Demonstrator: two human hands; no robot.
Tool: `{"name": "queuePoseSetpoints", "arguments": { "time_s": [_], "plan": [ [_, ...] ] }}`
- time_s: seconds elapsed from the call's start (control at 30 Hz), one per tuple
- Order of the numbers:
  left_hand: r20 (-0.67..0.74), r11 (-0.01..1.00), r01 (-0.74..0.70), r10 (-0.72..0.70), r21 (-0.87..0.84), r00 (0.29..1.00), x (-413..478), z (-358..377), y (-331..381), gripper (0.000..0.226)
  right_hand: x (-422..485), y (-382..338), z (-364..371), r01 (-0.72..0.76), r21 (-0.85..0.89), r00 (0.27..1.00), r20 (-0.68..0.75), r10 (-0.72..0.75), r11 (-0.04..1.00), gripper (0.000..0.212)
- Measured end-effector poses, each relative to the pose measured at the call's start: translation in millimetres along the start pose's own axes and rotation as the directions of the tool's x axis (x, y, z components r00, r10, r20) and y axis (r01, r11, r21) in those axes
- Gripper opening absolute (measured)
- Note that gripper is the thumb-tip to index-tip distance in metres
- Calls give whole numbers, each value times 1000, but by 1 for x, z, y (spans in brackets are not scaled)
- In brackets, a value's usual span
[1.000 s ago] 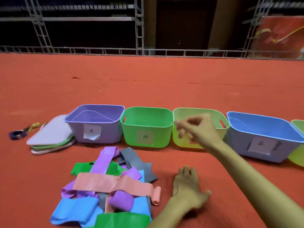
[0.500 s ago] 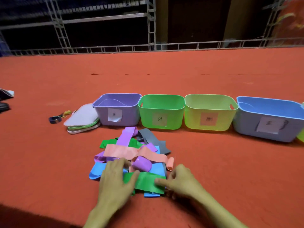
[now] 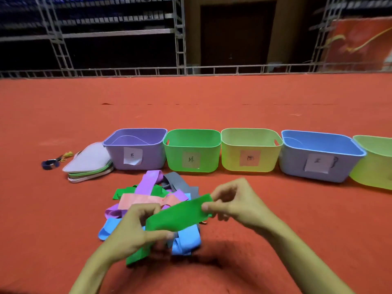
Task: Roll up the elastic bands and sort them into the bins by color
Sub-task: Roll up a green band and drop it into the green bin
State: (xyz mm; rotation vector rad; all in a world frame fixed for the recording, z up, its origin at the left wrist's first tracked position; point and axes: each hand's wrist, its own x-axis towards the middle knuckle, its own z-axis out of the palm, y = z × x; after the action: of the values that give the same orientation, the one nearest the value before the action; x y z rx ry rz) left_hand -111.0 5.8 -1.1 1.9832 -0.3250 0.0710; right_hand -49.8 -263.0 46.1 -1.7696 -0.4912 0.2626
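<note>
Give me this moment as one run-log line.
green elastic band: unrolled, held above pile | left hand: grips left part | right hand: pinches right end | green bin: behind pile

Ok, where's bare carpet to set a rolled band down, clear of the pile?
Free: the carpet right of the right hand, in front of the blue bin; also left of the pile, this side of the stacked lids. Crowded: the pile reaches nearly to the purple bin and green bin.
</note>
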Motion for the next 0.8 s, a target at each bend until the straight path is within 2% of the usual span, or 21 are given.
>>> {"name": "queuePoseSetpoints", "arguments": {
  "time_s": [0.1, 0.17, 0.23, 0.3, 0.33, 0.4, 0.53, 0.6, 0.7, 0.8],
  "plan": [
    [245, 972, 114, -61, -207, 968, 18, 1, 18, 48, -11, -33, -40, 147, 105, 988, 34, -152, 984, 18],
    [369, 960, 179, -90, -214, 925, 29, 4, 22, 52, -19, -44, -70, 181, 146, 984, -20, -180, 973, 21],
    [406, 964, 185, -94, -190, 909, 38, 7, 27, 39, -30, -48, -99, 202, 108, 978, -83, -194, 973, 35],
    [401, 970, 178, -99, -165, 911, 45, 7, 29, 22, -44, -48, -125, 220, 48, 968, -137, -212, 974, 52],
    [385, 978, 163, -102, -129, 917, 48, 7, 31, 24, -51, -47, -137, 224, 19, 963, -157, -218, 974, 54],
    [333, 985, 162, -132, -64, 934, 53, 6, 35, 37, -65, -45, -157, 211, -14, 961, -179, -210, 977, 47],
    [307, 976, 175, -130, -125, 943, 62, 8, 49, 35, -88, -43, -192, 160, -23, 947, -277, -160, 987, 30],
    [230, 973, 135, -91, -185, 969, 67, 9, 54, 48, -95, -40, -203, 157, 1, 934, -326, -148, 988, 38],
    [117, 933, 116, -81, -341, 990, 74, 11, 62, 73, -99, -30, -214, 185, 115, 900, -418, -122, 976, 63],
    [63, 908, 90, -70, -409, 996, 78, 6, 72, 88, -100, -16, -221, 200, 250, 886, -459, -66, 947, 66]
  ]
}}
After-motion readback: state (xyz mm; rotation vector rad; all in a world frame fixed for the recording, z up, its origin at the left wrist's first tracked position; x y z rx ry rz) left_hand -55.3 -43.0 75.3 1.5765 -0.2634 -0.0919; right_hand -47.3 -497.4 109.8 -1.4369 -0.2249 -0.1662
